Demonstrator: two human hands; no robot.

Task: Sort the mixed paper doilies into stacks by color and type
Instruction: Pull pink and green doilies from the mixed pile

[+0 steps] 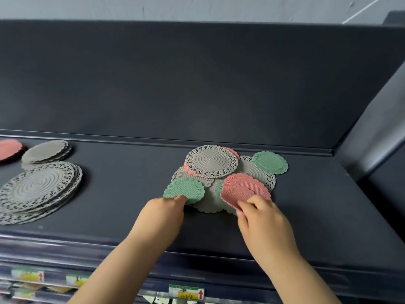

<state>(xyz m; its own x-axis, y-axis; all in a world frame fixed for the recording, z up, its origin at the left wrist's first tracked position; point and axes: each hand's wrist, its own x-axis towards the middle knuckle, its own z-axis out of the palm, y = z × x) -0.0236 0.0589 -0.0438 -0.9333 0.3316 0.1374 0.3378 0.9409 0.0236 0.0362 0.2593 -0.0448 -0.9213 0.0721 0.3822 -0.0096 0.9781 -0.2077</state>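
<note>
A mixed pile of paper doilies lies on the dark shelf. A grey lace doily [211, 160] tops it, and a green doily [270, 162] sits at the far right. My left hand [163, 212] pinches the near edge of a green scalloped doily [185, 189] at the pile's left. My right hand [262, 218] pinches the near edge of a pink scalloped doily [244, 188], whose front edge is lifted. Sorted stacks stand at the left: large grey lace doilies [38, 189], plain grey scalloped doilies [47, 151], and pink doilies [8, 149] cut off by the frame.
The dark shelf [131, 194] has a tall dark back panel [197, 84] and a side wall [377, 119] at the right. Below the front lip are price labels [186, 292] on a lower shelf rail.
</note>
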